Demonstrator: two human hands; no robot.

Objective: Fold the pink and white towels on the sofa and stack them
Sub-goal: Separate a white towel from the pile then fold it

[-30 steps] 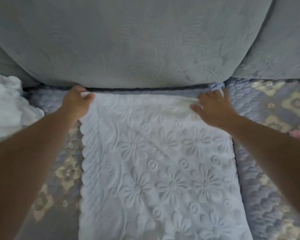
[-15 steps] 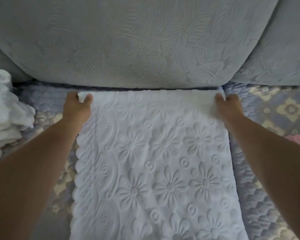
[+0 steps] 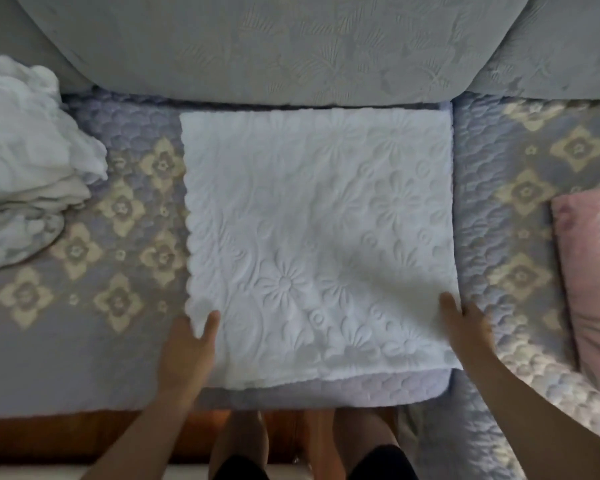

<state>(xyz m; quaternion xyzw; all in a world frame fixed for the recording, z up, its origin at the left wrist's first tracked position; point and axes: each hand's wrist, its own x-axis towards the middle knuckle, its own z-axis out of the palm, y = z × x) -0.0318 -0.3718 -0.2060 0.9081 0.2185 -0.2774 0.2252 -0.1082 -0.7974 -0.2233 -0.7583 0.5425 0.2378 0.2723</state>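
A white towel (image 3: 319,216) with a raised flower pattern lies flat as a rectangle on the middle of the sofa seat, its far edge against the back cushion. My left hand (image 3: 187,351) grips its near left edge, thumb on top and fingers hidden beneath. At the near right edge my right hand (image 3: 468,323) holds the towel the same way, thumb lying on the cloth. A pink towel (image 3: 589,271) lies at the right, cut off by the frame edge.
A crumpled heap of white cloth (image 3: 25,161) sits at the left of the seat. The quilted lilac seat cover (image 3: 118,220) shows on both sides of the towel. Behind is the grey back cushion (image 3: 257,46). The sofa's wooden front edge (image 3: 49,431) and my legs are below.
Both hands left the towel's far corners at the back cushion and came to its near side edges. The view pulled back, and the towel now shows as a shorter rectangle.
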